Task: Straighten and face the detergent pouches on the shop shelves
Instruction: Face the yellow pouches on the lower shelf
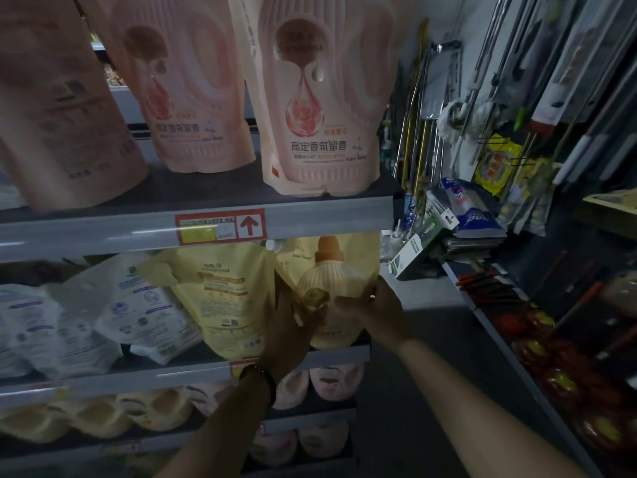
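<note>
Clasping 1 yellow pouch (332, 270): left hand (287, 329), right hand (374, 313); 3 pink pouches (324, 98) above.

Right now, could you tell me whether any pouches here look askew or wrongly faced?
Yes. On the top shelf the leftmost pink pouch shows its back. On the middle shelf the white pouches slump sideways and one yellow pouch leans, back outward.

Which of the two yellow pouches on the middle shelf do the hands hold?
The right yellow pouch, with the bottle picture; left hand and right hand grip its sides. The other yellow pouch shows only print.
</note>
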